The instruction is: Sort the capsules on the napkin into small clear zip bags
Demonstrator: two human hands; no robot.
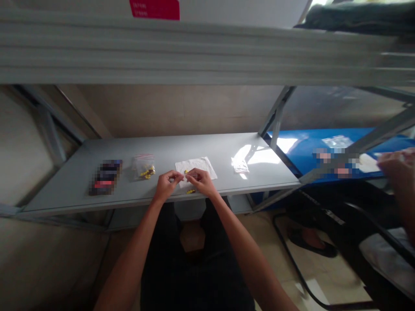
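Observation:
My left hand (167, 185) and my right hand (201, 181) meet near the front edge of the grey shelf, fingertips pinched close together. Both are closed; whatever sits between the fingers is too small to make out. Beneath and behind them lies a creased white cloth or paper sheet (197, 163). A small yellow piece (186, 172) shows just beyond the fingertips. More small yellow and dark pieces (191, 191) lie on the shelf just in front of my right hand. To the left, a clear zip bag (139, 162) holds several similar yellow pieces.
A blurred dark object (106, 177) lies at the left of the shelf (65, 190). On the right is a small white packet (240, 165). An upper shelf (194, 56) overhangs the work. Beyond the metal post, another person's hand (398, 164) is near a blue surface (298, 140).

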